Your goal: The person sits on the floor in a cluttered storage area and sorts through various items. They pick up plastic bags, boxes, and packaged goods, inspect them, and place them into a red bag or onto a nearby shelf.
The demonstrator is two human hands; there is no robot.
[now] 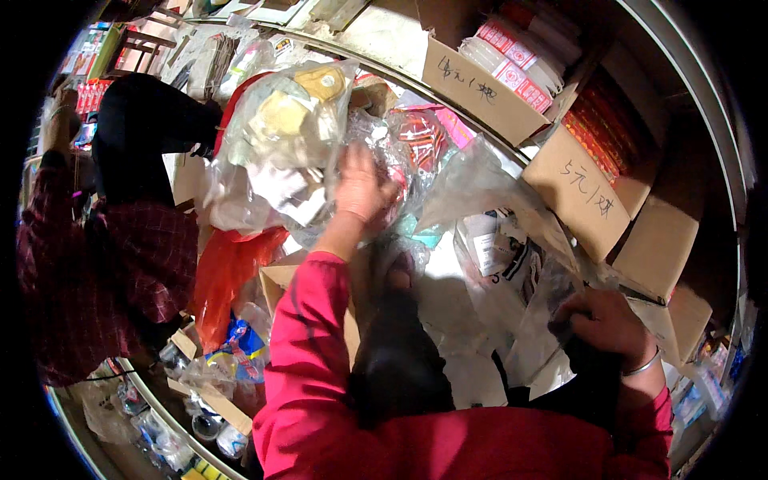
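My left hand point(364, 188) reaches out over a heap of plastic-wrapped goods, its fingers stretched and a little blurred. It is beside a large clear plastic bag point(276, 160) that holds white and yellowish cloth-like items. Just past the fingers lies a clear-wrapped red striped pack point(422, 136). My right hand point(604, 324) is at the right, its fingers curled around the gathered edge of another clear plastic bag point(500, 188). Inside that bag show grey, black and white folded goods point(508, 252), perhaps clothing.
Cardboard boxes point(576, 192) holding red packs line the right side, with a box of white-and-red bundles point(480, 84) behind. A red plastic bag point(232, 280) hangs at the left. Another person in a dark plaid top point(136, 264) is close by on the left.
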